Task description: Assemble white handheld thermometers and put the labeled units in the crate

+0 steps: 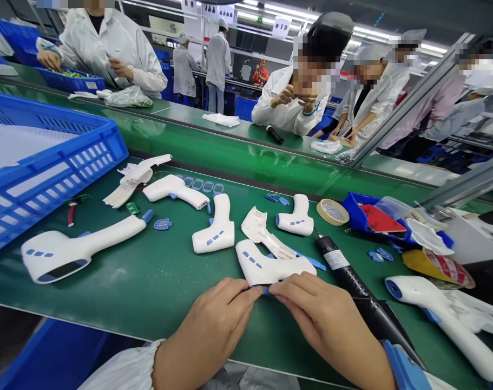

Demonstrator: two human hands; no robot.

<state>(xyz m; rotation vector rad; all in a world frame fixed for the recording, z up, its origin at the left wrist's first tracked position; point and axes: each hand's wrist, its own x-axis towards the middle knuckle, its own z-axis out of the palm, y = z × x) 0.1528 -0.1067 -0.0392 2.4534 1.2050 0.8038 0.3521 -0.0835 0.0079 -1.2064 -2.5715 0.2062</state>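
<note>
A white infrared thermometer with blue buttons lies on its side at the front of the green bench. My left hand, its fingers closed, grips the near edge of the head end. On the handle side, my right hand is closed at the same edge. A bit of blue shows between my fingertips; the rest of it is hidden. Just behind lies an open half-shell. Other white thermometers rest nearby, one of them long-handled at the left. A black electric screwdriver lies beside my right hand.
A blue crate stands at the left. Toward the right are a roll of tape holding small screws, a blue parts bin and a thermometer. Across the green divider, people in white coats work.
</note>
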